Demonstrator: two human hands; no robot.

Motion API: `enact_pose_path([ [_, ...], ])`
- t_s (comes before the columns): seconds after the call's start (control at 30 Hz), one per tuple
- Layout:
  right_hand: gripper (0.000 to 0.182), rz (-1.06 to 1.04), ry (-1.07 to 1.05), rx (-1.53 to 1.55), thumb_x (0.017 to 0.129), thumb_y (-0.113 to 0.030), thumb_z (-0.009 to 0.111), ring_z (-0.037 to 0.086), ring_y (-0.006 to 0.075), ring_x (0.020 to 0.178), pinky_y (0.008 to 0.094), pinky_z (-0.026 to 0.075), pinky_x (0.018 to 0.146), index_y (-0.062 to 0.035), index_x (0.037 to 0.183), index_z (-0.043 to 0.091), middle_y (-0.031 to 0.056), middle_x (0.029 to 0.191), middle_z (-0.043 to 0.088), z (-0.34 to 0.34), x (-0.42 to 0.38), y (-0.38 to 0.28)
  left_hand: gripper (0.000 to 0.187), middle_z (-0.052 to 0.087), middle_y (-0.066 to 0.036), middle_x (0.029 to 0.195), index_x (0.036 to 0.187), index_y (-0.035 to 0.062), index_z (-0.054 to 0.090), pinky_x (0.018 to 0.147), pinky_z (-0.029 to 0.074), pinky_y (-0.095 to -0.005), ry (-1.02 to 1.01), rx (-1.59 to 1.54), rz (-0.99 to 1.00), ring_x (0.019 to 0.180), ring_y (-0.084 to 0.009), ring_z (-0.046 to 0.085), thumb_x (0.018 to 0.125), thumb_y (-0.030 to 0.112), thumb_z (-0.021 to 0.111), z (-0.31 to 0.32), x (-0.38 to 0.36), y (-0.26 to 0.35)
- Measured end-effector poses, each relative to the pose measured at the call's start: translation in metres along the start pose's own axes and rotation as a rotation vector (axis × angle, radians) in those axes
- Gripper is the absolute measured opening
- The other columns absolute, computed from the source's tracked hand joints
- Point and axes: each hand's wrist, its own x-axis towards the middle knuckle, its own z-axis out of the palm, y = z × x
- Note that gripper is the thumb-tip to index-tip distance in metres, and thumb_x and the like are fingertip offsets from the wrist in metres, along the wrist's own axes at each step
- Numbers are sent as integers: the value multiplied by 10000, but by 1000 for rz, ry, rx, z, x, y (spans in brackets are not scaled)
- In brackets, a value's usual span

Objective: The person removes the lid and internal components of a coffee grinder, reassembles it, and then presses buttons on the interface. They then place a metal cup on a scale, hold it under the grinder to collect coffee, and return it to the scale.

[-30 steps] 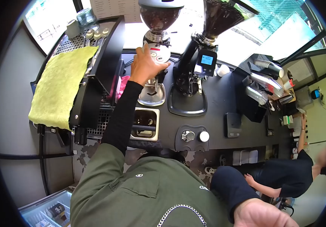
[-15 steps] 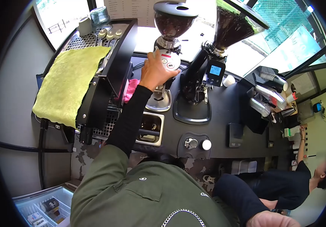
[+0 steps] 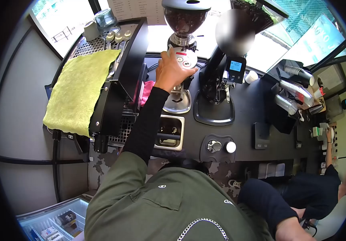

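Note:
My left hand (image 3: pixel 169 73) reaches forward in a black sleeve. Its fingers and thumb wrap around the front of a coffee grinder (image 3: pixel 186 59), beside round buttons and a small red display. The grinder's clear hopper (image 3: pixel 185 22) holds dark beans. Below my hand lies the grinder's metal tray (image 3: pixel 177 105), with a pink cloth (image 3: pixel 146 92) to its left. A second, black grinder (image 3: pixel 213 82) with a lit blue display (image 3: pixel 235 65) stands to the right. My right hand is out of view.
Left is an espresso machine (image 3: pixel 134 60) under a yellow-green cloth (image 3: pixel 76 92). A steel bin (image 3: pixel 181 134), tamper (image 3: pixel 214 146) and scale (image 3: pixel 260 136) line the counter's near side. Stacked cups (image 3: pixel 297 74) sit right. A person in black (image 3: pixel 319 193) reaches toward a shelf; a bare forearm shows nearby.
My view has shifted, so the counter and machines appear farther right and slightly higher. My left hand stays on the grinder. The other person appears lower and nearer the right edge.

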Motion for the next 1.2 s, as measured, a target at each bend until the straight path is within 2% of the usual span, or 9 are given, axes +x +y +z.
enact_pose_path([
  [0.1,224,164,100,29,1042,-74,439,566,122,654,319,465,603,-205,866,487,-25,805,507,-1,10,-2,1252,489,-302,1381,1573,-80,341,1038,521,-529,30,8,-13,1241,-497,590,687,602,905,9,5,-2],
  [0.17,255,191,59,-701,1071,-111,381,554,131,652,331,447,596,-230,859,456,-22,824,496,-3,4,-5,1268,485,-305,1391,1573,-90,330,1034,524,-531,86,-19,73,1229,-496,593,675,591,910,20,10,-13],
  [0.4,263,162,58,161,1066,-150,437,472,124,595,320,410,556,-249,823,427,-40,724,406,-22,-10,14,1284,473,-301,1417,1579,-77,321,1034,527,-515,34,-48,-15,1255,-489,581,661,592,919,4,1,-6],
  [0.5,365,299,-74,386,1095,-488,516,544,165,627,355,444,559,-241,827,490,3,754,488,-21,-11,10,1286,452,-271,1436,1599,-64,296,1026,529,-521,-7,-30,-34,1272,-484,563,676,577,921,4,5,-1],
  [0.53,365,295,-69,372,1095,-488,516,544,165,627,355,444,559,-241,827,490,3,754,488,-19,-12,10,1280,457,-272,1430,1595,-68,304,1024,531,-518,4,-16,-20,1268,-482,566,679,582,918,4,4,1],
  [0.7,226,-149,37,-962,951,-189,717,350,63,538,248,285,539,-143,779,579,-89,701,491,-25,-11,33,1279,480,-323,1435,1573,-87,359,1058,518,-515,3,-40,-19,1291,-504,571,667,630,906,1,2,0],
  [0.73,396,-238,89,-956,913,-117,714,222,75,490,255,227,502,-160,673,402,-85,625,313,-27,-4,52,1278,481,-319,1435,1575,-86,360,1060,518,-514,11,-35,-22,1289,-501,573,668,632,904,2,3,-1],
  [0.97,390,67,203,-933,883,8,684,245,86,483,243,268,485,-144,665,398,-67,638,316,-8,-3,54,1278,486,-311,1431,1577,-80,366,1059,521,-507,5,4,-21,1293,-484,578,671,651,895,0,5,0],
  [1.2,340,-159,63,-503,790,136,548,384,58,484,238,309,458,-127,625,409,-64,612,395,-24,-7,70,1262,464,-290,1433,1591,-60,336,1019,544,-512,-16,-3,-40,1282,-493,569,681,608,902,-2,3,4],
])
